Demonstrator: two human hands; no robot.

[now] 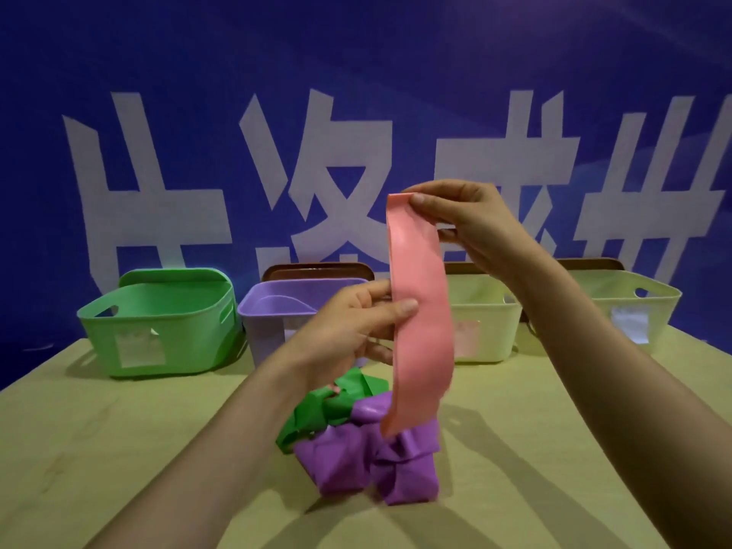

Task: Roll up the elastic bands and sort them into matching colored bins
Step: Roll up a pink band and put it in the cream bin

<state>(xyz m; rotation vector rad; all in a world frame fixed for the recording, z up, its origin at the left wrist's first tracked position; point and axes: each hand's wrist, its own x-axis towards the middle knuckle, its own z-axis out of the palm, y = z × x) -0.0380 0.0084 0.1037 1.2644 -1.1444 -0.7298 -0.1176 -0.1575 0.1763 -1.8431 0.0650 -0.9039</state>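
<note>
Pink band [422, 311] hangs above the purple band [372, 461], right hand [471, 223] pinching its top end, left hand [352, 330] pinching its middle. Green band [328, 406] touches purple band's left.

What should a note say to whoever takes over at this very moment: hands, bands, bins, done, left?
Right hand pinches the top end of the pink band; left hand pinches it midway. It hangs unrolled.
Green band and purple heap lie crumpled on the table, in front of the bins.
Done: nothing rolled; no band shows in the green bin or purple bin. The insides of the two pale bins are mostly hidden.
Left: roll pink, then green and purple, and bin each by colour.
</note>
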